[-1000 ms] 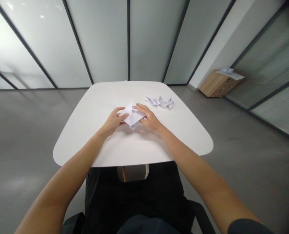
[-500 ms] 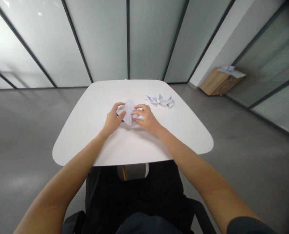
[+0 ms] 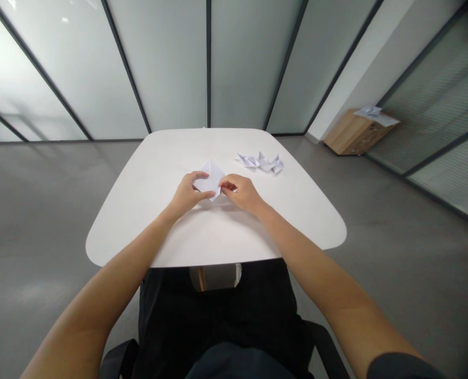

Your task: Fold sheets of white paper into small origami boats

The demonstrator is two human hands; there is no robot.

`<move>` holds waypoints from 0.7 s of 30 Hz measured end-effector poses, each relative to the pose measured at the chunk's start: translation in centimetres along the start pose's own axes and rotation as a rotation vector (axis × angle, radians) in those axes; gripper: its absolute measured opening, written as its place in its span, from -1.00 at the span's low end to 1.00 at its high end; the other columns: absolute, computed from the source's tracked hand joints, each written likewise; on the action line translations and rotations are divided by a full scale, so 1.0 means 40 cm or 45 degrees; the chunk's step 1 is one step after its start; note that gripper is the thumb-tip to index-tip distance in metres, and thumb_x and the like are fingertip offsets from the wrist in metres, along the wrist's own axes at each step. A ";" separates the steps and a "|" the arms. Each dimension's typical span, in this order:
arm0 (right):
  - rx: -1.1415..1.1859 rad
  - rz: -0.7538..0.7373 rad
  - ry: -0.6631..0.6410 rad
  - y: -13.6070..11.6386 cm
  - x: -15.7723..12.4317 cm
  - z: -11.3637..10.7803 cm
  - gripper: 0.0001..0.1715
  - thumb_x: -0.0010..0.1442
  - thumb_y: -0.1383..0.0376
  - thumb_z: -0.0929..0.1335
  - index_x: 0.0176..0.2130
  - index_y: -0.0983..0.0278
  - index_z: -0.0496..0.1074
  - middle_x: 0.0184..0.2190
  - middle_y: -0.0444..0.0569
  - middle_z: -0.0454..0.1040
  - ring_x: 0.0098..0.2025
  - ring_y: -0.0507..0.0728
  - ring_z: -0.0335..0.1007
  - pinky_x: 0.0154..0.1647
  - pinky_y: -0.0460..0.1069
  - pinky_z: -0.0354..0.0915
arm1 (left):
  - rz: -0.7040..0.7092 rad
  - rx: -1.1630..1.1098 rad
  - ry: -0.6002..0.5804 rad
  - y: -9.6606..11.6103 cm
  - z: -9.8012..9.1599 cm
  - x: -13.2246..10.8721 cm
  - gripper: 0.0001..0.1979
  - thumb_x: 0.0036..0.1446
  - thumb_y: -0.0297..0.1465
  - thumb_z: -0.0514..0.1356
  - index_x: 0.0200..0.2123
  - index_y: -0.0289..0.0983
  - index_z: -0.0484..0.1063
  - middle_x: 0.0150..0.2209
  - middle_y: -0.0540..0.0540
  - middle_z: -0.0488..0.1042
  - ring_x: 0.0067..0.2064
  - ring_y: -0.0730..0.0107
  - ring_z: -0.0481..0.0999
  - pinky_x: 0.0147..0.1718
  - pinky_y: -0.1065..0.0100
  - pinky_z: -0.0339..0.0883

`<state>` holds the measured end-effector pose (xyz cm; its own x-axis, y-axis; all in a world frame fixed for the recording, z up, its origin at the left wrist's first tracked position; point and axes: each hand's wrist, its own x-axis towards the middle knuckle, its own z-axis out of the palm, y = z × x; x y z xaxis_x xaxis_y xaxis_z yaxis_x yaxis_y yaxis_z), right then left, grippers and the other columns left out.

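A folded sheet of white paper is between my two hands, just above the middle of the white table. My left hand grips its left side, thumb along the lower edge and fingers at the upper left. At the right corner, my right hand pinches the paper between thumb and curled fingers. The fingertips partly cover that corner. Beyond my right hand lie several folded paper pieces in a row, white and pointed.
The white table has rounded corners and a near edge close to my lap. A wooden cabinet with papers on top stands at the right. Frosted glass panels rise behind the table.
My right hand has gone from spread fingers over the paper to a pinch at its right corner. The left thumb has slid towards the lower edge, and the paper lies flatter.
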<state>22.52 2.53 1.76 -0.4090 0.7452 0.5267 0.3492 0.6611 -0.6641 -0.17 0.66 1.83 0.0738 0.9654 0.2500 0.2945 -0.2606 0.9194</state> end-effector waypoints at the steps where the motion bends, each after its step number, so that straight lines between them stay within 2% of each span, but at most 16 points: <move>1: -0.003 0.002 -0.004 0.000 0.000 0.000 -0.85 0.21 0.35 0.39 -0.20 0.19 0.57 -0.29 -0.08 0.56 -0.30 0.11 0.47 -0.20 0.01 0.39 | 0.011 0.025 0.012 -0.006 0.001 0.002 -0.36 -0.15 -0.28 0.54 0.06 -0.21 0.53 -0.08 -0.11 0.49 -0.32 0.37 0.38 -0.28 0.32 0.30; 6: -0.014 -0.037 -0.049 -0.004 -0.001 0.000 -0.82 0.21 0.37 0.38 -0.20 0.20 0.59 -0.28 -0.07 0.56 -0.30 0.11 0.47 -0.20 0.01 0.38 | 0.105 0.110 0.083 -0.032 0.006 0.008 -0.36 -0.08 -0.37 0.45 0.12 -0.20 0.46 0.08 -0.18 0.40 -0.12 0.22 0.46 -0.12 0.21 0.38; 10: -0.043 -0.052 -0.100 -0.012 -0.001 0.000 -0.82 0.23 0.37 0.39 -0.19 0.19 0.60 -0.27 -0.06 0.56 -0.30 0.10 0.46 -0.20 0.01 0.36 | 0.162 0.151 0.104 -0.039 0.013 0.005 -0.31 -0.06 -0.45 0.38 0.20 -0.20 0.39 0.18 -0.22 0.34 0.10 0.07 0.41 0.05 0.11 0.36; 17: -0.063 -0.067 -0.094 -0.009 0.001 0.003 -0.80 0.22 0.41 0.39 -0.19 0.20 0.60 -0.28 -0.07 0.54 -0.30 0.10 0.47 -0.20 0.00 0.36 | 0.139 0.188 0.066 -0.033 0.018 -0.001 -0.29 -0.03 -0.35 0.44 0.22 -0.20 0.38 0.19 -0.24 0.34 0.16 0.03 0.38 0.11 0.10 0.32; 21: -0.052 -0.061 -0.097 -0.003 -0.001 0.003 -0.81 0.23 0.39 0.39 -0.19 0.19 0.61 -0.27 -0.07 0.54 -0.27 0.11 0.47 -0.19 0.01 0.35 | 0.121 0.222 0.095 -0.033 0.020 0.000 -0.27 -0.05 -0.36 0.46 0.22 -0.21 0.37 0.18 -0.24 0.33 0.15 0.03 0.39 0.11 0.11 0.32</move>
<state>22.41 2.43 1.76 -0.4882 0.7048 0.5146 0.3611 0.7000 -0.6161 0.19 1.00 0.36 0.0401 0.9318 0.3607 0.4503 -0.3391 0.8259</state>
